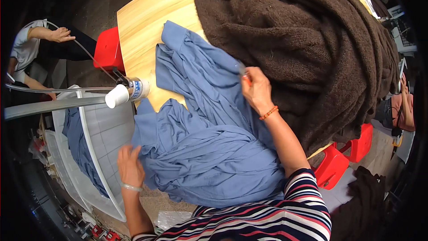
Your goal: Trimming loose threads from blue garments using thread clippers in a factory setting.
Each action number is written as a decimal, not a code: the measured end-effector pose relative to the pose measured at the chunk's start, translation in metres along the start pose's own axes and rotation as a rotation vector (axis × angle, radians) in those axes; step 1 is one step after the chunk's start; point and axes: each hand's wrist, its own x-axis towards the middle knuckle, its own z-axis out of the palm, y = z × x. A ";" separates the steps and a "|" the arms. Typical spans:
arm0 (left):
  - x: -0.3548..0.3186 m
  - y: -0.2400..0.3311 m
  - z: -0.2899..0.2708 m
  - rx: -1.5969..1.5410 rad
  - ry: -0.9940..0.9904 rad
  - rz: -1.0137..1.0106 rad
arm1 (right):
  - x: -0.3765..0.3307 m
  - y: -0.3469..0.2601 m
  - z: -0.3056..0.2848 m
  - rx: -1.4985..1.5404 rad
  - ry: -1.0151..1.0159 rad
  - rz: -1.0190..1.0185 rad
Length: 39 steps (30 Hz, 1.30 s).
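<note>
A blue garment (209,151) lies in loose folds over the near part of the table and hangs down over my lap. One sleeve-like part (187,58) stretches away across the wood. My right hand (257,90), with an orange bead bracelet at the wrist, is closed round a small orange-handled tool (246,79). Its greyish tip is blurred, so the exact kind is unclear; it sits just above the blue cloth. At the garment's left edge is my left hand (130,167), wearing a pale bangle. Motion smears its fingers, and whether they pinch the cloth cannot be made out.
A big heap of dark brown knitted fabric (303,40) covers the right side of the wooden table (151,13). White paper cups (117,96) stick out at its left edge. Red stools (107,49), a white bin (102,169) with blue cloth, and other people are around.
</note>
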 end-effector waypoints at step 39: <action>0.180 0.105 0.122 -1.484 -0.161 -0.378 | -0.037 0.003 0.041 0.760 -0.165 0.598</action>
